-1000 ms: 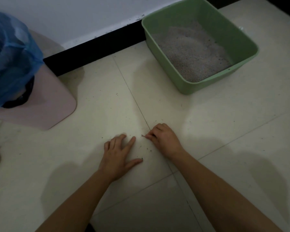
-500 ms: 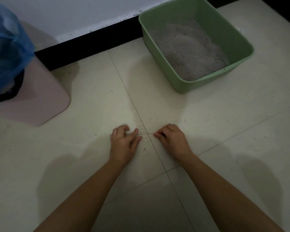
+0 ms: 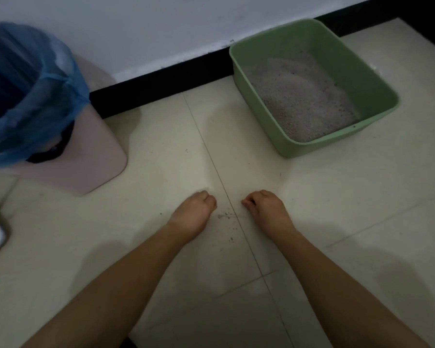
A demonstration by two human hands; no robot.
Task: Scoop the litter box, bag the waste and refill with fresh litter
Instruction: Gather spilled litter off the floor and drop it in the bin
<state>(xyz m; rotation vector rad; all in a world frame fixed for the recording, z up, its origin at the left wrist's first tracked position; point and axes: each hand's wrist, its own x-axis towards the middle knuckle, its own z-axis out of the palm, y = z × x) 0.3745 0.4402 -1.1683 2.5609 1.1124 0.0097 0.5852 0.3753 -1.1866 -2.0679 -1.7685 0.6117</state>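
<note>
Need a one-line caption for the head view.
Left hand and right hand curled beside stray grains on the floor; litter box and blue-bagged bin beyond.

The left hand (image 3: 194, 212), flat with spread fingers a second ago, has curled into a fist and drawn off to 9 o'clock of the spilled litter grains (image 3: 226, 216), widening the gap to the right hand (image 3: 266, 209) at their 3 o'clock.
</note>
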